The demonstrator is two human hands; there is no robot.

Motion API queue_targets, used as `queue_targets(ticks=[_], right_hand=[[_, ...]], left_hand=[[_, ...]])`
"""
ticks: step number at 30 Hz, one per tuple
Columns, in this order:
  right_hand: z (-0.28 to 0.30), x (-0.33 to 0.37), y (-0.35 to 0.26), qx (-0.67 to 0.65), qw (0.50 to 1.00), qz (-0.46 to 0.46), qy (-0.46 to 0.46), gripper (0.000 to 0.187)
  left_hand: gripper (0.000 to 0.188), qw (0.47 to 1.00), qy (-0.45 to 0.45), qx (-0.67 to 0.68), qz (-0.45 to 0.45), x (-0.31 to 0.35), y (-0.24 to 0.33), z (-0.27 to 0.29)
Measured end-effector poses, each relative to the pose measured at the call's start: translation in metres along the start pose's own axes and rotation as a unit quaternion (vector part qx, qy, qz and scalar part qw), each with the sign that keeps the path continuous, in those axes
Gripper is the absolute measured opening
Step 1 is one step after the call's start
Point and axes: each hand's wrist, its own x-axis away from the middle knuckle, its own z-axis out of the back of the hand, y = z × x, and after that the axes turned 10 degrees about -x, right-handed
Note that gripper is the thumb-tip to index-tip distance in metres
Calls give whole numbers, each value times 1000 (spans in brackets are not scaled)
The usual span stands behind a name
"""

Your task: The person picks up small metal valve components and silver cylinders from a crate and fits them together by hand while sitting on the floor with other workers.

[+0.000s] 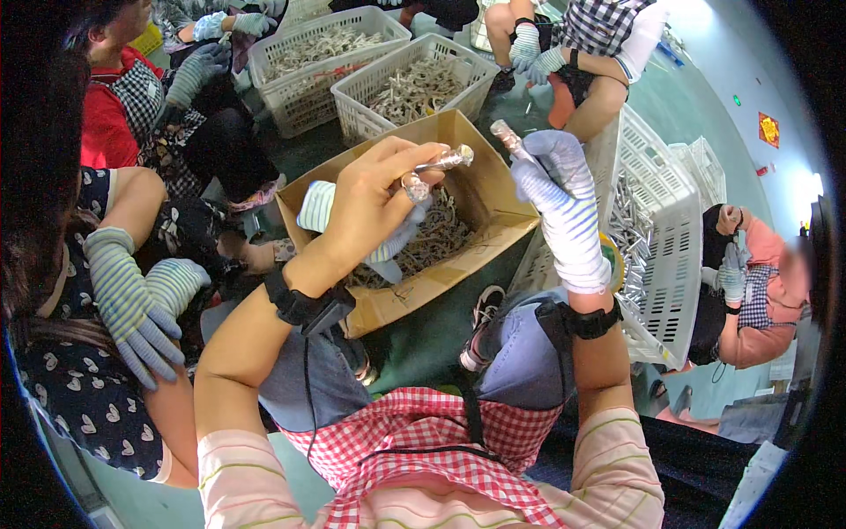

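Before you lies the box [432,286], parts [448,227] inside; two crates [361,116] behind its far edge, another crate [665,264] off its right.

No readable text — red-and-gold diamond sign [769,130], pale wall [755,95], marks too small

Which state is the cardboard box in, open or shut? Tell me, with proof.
Open. No flap covers the top of the cardboard box, and a heap of small pieces shows inside it, past the left hand.

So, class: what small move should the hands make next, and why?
Perhaps ease the right hand toward the left hand: both hold silvery metallic pieces, the hands are apart, and the open cardboard box below might catch any dropped.
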Motion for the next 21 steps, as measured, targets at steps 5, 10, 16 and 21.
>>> queue_targets(ticks=[5,10,16,21], right_hand=[[-11,4,-9,30,999,-1,-14,17],[-1,3,-11,-91,994,-37,37,24],[3,-1,-6,-159,984,-43,65,20],[-2,4,-9,-46,996,-16,69,17]], left_hand=[[42,1000,-18,-18,11,0,-2,7],[44,999,-15,-28,13,3,-5,6],[41,998,-44,-48,12,3,-5,2],[40,995,-61,-79,4,5,-2,4]])
